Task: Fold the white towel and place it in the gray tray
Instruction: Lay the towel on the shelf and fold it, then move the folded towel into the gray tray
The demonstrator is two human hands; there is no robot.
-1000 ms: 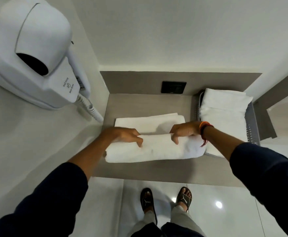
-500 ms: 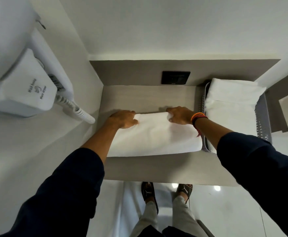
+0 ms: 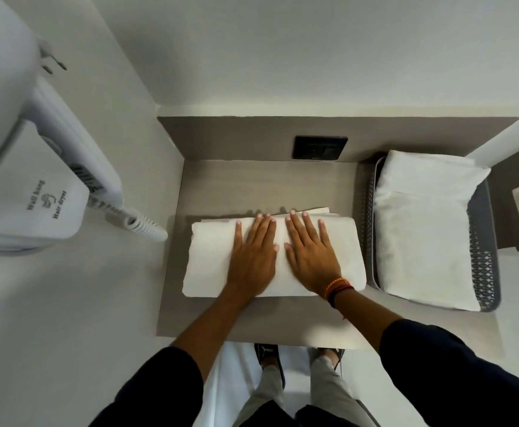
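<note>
1. The white towel (image 3: 273, 257), folded into a thick rectangle, lies on the wooden shelf (image 3: 267, 183), just left of the gray tray (image 3: 483, 241) and not yet in it.
2. The left hand (image 3: 253, 257) and right hand (image 3: 310, 254) rest side by side on the towel's top, palms down, fingers spread and flat; neither grasps anything. Judged purpose: pressing the layers so the fold sets and the stack holds its shape.
3. Loose edges (image 3: 313, 211) peek out at the far side beyond the fingertips, which suggests the layers are not fully aligned.
4. The tray already holds another folded towel (image 3: 421, 229) that fills most of it, so the new one would probably have to go on top.
5. A wall-mounted hair dryer (image 3: 36, 180) hangs at left, clear of the work.
</note>
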